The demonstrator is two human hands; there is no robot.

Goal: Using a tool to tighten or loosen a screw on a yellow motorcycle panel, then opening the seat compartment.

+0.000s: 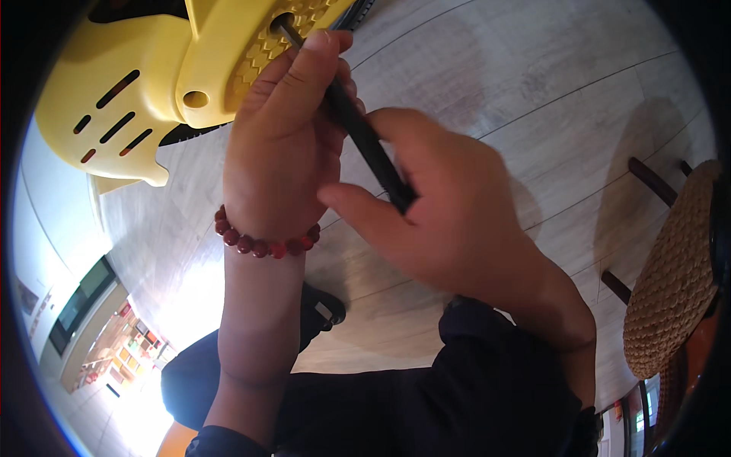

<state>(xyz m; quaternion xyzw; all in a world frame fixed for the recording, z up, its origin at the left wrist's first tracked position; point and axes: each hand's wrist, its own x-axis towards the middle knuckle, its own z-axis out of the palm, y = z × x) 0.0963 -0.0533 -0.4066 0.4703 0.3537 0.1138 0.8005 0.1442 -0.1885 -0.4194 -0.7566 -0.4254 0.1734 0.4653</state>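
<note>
A screwdriver (368, 148) with a long black handle slants up to the left. Its metal shaft runs into a round hole in a yellow plastic body (145, 57), which looks like part of a ride-on toy. My left hand (283, 145) is closed around the front of the handle and the shaft, thumb on top, close to the hole. At the rear end of the handle is my right hand (461, 198), slightly blurred, its thumb and fingers either side of the handle. Some of its fingertips are hidden. A red bead bracelet (260, 248) circles my left wrist.
The yellow body has several slots and another round hole, with black parts behind it. Pale wood-look flooring (533, 91) lies below. At the right stands a seat with a woven cover (674, 278) and dark legs. My dark-clothed legs (365, 411) are below my hands.
</note>
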